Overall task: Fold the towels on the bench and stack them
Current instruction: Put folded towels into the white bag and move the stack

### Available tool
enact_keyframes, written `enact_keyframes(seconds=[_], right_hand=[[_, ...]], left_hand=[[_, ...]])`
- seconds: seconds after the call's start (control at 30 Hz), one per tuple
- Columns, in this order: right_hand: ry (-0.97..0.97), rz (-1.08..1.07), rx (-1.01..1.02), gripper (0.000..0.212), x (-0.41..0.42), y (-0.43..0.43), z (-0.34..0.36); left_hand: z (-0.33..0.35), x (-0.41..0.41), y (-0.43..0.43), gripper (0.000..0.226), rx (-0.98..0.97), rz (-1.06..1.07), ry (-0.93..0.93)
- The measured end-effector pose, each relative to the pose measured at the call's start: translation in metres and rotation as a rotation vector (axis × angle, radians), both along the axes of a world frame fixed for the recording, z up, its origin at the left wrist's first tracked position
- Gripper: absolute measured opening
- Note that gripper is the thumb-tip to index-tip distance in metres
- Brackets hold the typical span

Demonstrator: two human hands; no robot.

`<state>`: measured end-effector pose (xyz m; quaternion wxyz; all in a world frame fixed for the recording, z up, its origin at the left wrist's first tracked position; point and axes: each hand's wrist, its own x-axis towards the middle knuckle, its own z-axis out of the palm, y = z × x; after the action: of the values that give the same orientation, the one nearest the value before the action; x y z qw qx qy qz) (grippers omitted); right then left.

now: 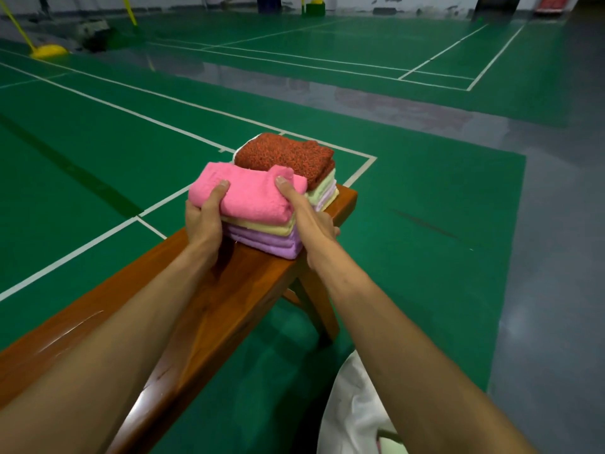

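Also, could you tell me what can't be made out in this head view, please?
Head view only:
Left hand and right hand: fingers mostly hidden behind the pink towel; thumbs show.
Towels under the red towel: partly hidden by the near stack, count unclear.
Bench: near end cut off by the left edge.
Far-wall items: too blurred.

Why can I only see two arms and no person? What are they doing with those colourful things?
The camera sits on the person's head and looks down, so you see only their own arms. The long brown thing is a wooden bench on a green sports floor. Two piles of folded towels sit on its end. The left hand and right hand grip the near pile from both sides, thumbs on the pink towel on top. The far pile has a red-brown towel on top.
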<state>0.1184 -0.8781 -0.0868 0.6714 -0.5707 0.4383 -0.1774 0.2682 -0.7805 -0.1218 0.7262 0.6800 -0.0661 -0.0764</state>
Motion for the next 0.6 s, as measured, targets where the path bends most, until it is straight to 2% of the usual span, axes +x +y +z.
enact_keyframes(seconds=[0.13,0.2,0.27,0.37,0.5,0.6], right_hand=[[-0.055,-0.029,0.043,0.135,-0.007,0.006,-0.005],[-0.114,-0.052,0.127,0.135,-0.014,0.006,-0.015],[-0.195,-0.032,0.211,0.115,-0.023,0.002,-0.026],[-0.283,0.035,0.291,0.099,-0.046,0.000,-0.037],[-0.305,0.037,0.282,0.088,-0.090,0.006,-0.050],[-0.385,0.002,0.281,0.082,-0.128,0.013,-0.059]], left_hand=[[0.004,-0.026,0.013,0.085,0.049,0.081,0.021],[0.005,-0.042,0.017,0.083,0.075,0.111,0.052],[0.008,-0.063,0.018,0.071,0.097,0.131,0.078],[0.009,-0.101,0.020,0.074,0.082,0.195,0.110],[0.009,-0.156,0.022,0.072,0.046,0.239,0.124],[0.008,-0.202,0.023,0.073,-0.004,0.173,0.134]])
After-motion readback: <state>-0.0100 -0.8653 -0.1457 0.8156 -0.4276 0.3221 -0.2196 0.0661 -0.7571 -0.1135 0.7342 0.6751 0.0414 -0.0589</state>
